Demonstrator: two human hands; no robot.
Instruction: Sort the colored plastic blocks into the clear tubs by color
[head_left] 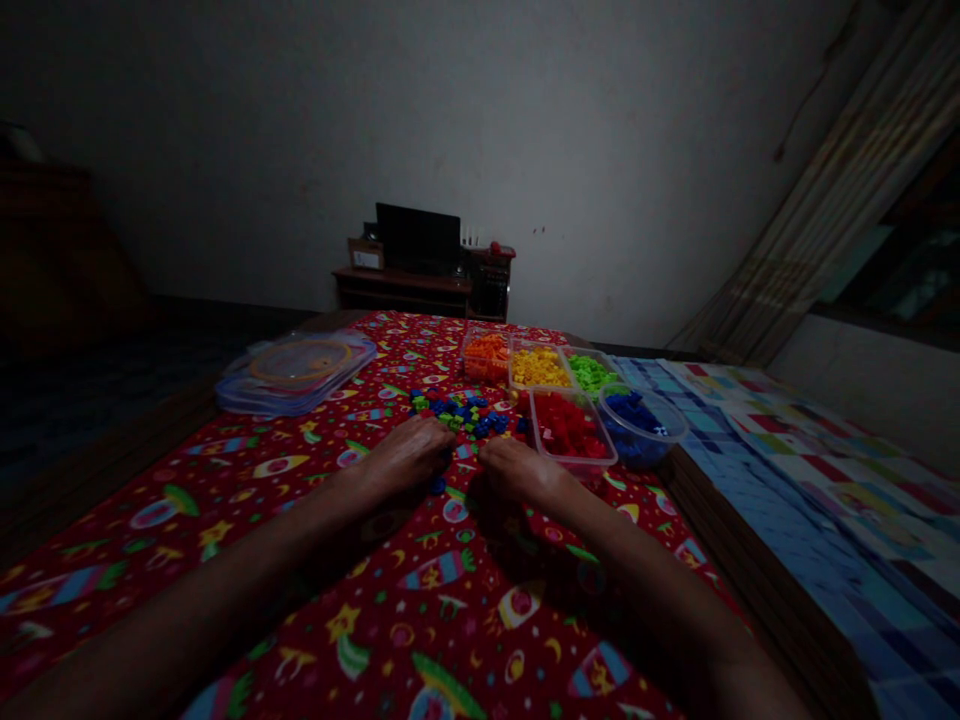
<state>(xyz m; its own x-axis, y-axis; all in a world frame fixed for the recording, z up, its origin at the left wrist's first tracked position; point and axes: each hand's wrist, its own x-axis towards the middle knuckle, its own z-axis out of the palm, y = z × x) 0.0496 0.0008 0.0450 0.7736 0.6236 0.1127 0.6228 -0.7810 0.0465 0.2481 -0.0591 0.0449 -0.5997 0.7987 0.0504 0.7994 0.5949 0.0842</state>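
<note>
A loose pile of small toy building bricks (469,414), mostly blue and green with some red, lies on the red patterned cloth (360,610). At the pile's near left edge is my left hand (416,450), its fingers curled down and closed. One blue brick (438,486) rests on the cloth just below it. My right hand (517,468) is on the near right side of the pile, fingers bent together and pointing left. What either hand holds, if anything, is hidden behind the fingers and in the dim light. The two hands are apart.
Clear tubs hold sorted bricks: orange (486,358), yellow (540,367), green (591,374), red (568,425), and blue in a round tub (637,425). Stacked clear lids (296,370) lie at left. A bed with checked covers (750,480) adjoins on the right. A monitor (418,238) stands behind.
</note>
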